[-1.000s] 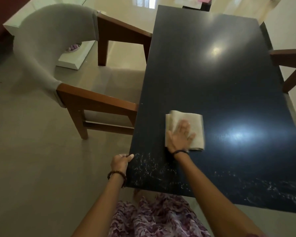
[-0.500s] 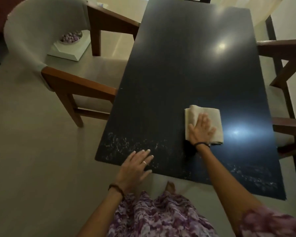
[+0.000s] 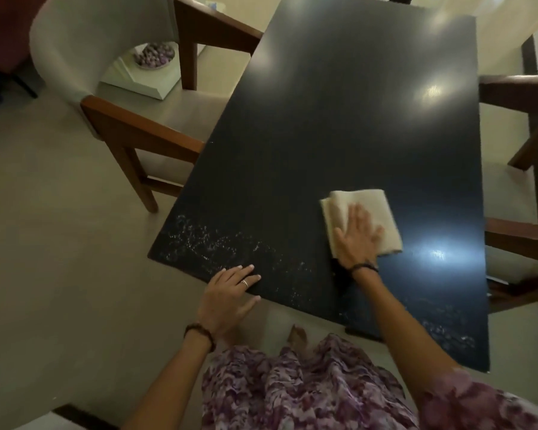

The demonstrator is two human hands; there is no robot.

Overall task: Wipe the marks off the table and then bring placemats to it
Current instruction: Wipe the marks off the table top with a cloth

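A glossy black table (image 3: 339, 125) fills the middle of the view. White speckled marks (image 3: 205, 243) run along its near edge, with another patch of marks (image 3: 448, 333) at the near right corner. A folded beige cloth (image 3: 376, 212) lies on the table's right half. My right hand (image 3: 357, 240) presses flat on the cloth, fingers spread. My left hand (image 3: 227, 299) rests flat on the table's near edge, fingers apart, holding nothing. No placemats are in view.
A wooden armchair with a pale curved back (image 3: 106, 72) stands at the table's left side. Another wooden chair (image 3: 522, 212) is at the right side. A white stand with a bowl of purple items (image 3: 154, 54) sits on the floor behind the left chair.
My right hand has slid the cloth to the right across the table. My left hand has moved from gripping the table's left corner to lying flat on the near edge.
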